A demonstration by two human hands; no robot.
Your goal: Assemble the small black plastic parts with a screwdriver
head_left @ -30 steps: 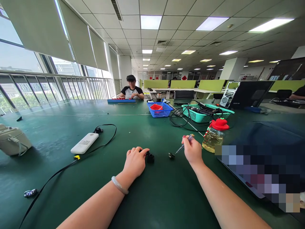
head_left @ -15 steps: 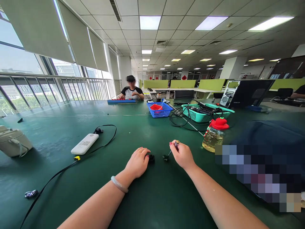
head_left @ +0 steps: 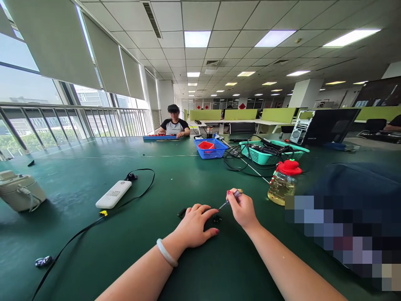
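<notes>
My left hand [head_left: 196, 225] lies low over the green table with its fingers stretched and thumb apart. Its index fingertip is by the tip of a screwdriver [head_left: 230, 200], above a small black part [head_left: 216, 218]; whether they touch I cannot tell. Closed around the screwdriver's clear handle is my right hand [head_left: 244, 211], the shaft slanting down to the left. Another black piece [head_left: 181, 213] shows beyond my left hand, partly hidden by it.
A white power bank [head_left: 113, 195] and a black cord lie to the left. Ahead stand a blue basket [head_left: 211, 154] and a teal basket [head_left: 266, 158] of cables. A red-lidded bottle [head_left: 282, 186] is near my right hand. Across the table sits a person [head_left: 173, 123].
My left hand has moved right, off the black piece and toward the small black part, opening its thumb. The screwdriver tip has lifted from that part. The view has tilted up slightly.
</notes>
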